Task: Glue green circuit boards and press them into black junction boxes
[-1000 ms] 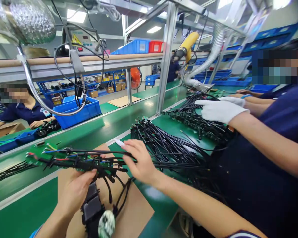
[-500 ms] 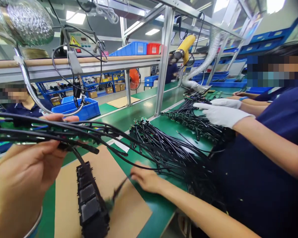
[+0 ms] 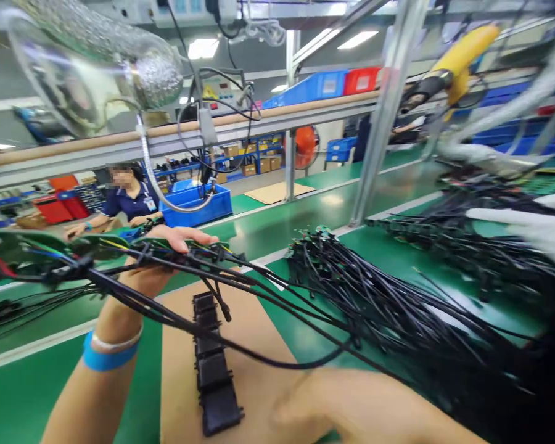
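My left hand (image 3: 164,246) is closed around a bundle of black cables with green circuit boards (image 3: 106,246) and coloured wires, lifted above the bench. Its palm is partly hidden behind the bundle, and the cables run off to the right. Below it, a row of black plastic housings (image 3: 216,376) lies on a cardboard sheet (image 3: 178,351). Low over the sheet's right side is my right hand (image 3: 305,401), beneath the hanging cables. Motion smears its fingers, so whether it holds anything cannot be made out.
A pile of black cables (image 3: 346,277) lies on the green bench (image 3: 300,333) to the right. Beyond it, a co-worker's white-gloved hand (image 3: 527,228) is over another cable heap (image 3: 444,240). A metal post (image 3: 383,117) and a blue bin (image 3: 197,206) stand behind; another person (image 3: 129,197) sits across.
The view has swung left. My left hand has moved farther out with the cable bundle. My right hand, earlier pinching a thin dark cable at the sheet's right edge, has come nearer and is blurred.
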Available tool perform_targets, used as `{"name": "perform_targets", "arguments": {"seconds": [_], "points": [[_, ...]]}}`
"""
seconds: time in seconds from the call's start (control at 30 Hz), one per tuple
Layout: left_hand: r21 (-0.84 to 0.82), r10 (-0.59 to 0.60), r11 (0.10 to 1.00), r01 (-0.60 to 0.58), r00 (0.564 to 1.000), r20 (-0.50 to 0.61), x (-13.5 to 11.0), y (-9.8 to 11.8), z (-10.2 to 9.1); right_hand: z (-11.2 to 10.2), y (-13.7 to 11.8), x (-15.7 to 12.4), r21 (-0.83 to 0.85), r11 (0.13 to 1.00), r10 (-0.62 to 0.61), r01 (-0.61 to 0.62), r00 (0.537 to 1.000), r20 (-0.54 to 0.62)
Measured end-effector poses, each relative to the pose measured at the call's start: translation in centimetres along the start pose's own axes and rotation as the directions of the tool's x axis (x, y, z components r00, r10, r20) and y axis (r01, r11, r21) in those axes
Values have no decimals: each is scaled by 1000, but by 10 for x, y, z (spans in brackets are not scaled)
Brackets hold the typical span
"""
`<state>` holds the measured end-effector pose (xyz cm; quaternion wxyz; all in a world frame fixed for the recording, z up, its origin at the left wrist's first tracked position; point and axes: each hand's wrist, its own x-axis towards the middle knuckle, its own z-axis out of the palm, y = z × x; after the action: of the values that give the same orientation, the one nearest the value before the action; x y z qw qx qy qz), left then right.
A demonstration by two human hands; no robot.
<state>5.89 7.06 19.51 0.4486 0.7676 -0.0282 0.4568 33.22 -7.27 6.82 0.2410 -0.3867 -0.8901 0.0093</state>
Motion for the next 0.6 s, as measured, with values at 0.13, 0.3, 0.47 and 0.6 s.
{"name": "perform_targets", "arguments": {"seconds": [0.13, 0.3, 0.47, 0.6], "points": [[63, -30, 998, 28, 999, 26, -11, 6, -4, -32, -8, 10, 139, 987, 96, -77, 986, -137], [149, -22, 988, 39, 993, -112, -30, 8, -4, 32, 4, 47, 113, 955, 290, -274, 941, -173], [119, -44, 991, 66, 982, -182, -54, -4, -24, 82, -2, 76, 166, 891, 439, -423, 895, -73], [102, -25, 993, 54, 965, -261, -77, -4, -36, 33, -8, 101, 484, 798, 374, -359, 925, 70]]}}
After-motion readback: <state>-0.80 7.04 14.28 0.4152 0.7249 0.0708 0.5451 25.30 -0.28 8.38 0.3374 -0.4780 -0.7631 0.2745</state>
